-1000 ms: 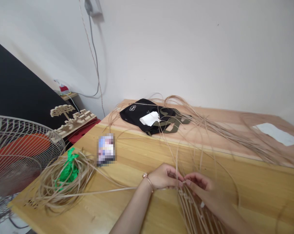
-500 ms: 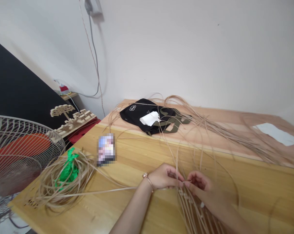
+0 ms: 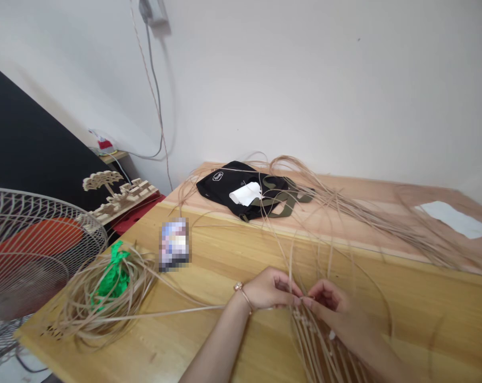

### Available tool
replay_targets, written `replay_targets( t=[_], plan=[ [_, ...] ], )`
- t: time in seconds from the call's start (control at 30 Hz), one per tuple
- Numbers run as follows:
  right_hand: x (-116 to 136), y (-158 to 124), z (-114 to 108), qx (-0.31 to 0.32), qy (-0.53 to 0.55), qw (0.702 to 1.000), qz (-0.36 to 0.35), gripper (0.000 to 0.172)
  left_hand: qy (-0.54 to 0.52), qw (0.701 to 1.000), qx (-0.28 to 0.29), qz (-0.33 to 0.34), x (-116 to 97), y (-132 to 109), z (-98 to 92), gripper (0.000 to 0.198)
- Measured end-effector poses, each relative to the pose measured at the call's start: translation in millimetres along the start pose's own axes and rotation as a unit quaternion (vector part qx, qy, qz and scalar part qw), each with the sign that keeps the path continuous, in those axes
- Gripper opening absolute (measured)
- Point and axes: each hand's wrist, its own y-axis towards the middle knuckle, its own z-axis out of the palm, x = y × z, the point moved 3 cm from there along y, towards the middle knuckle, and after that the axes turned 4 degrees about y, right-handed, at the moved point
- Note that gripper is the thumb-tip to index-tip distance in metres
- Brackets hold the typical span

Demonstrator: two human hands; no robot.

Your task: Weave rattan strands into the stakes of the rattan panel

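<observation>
At the lower right of the head view, my left hand pinches a pale rattan strand between thumb and fingers. Beside it my right hand closes on the same spot, thumb tip nearly meeting the left thumb. Below both hands a partly woven piece of rattan strands fans out toward the bottom edge, and loose ends stand up beyond the fingers. One long strand runs left from my left hand to a coil of rattan tied with green plastic. The exact crossing under my fingertips is hidden.
A black bag with white paper on it lies at the back. A long rattan bundle stretches rightward past another white sheet. A blurred-out small item lies left of centre. A fan stands at the left edge.
Both hands hold nearly the same pose. The right fingers have shifted very slightly around the strand; everything else stays where it was.
</observation>
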Motion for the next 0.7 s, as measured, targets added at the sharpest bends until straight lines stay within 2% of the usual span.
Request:
replay_targets(
  t=[0.7],
  plan=[
    [-2.6, 2.8, -0.7, -0.008, 0.004, 1.000, -0.008, 0.017, 0.008, 1.000, -0.003, -0.007, 2.0, 0.5, -0.6, 0.047]
  ],
)
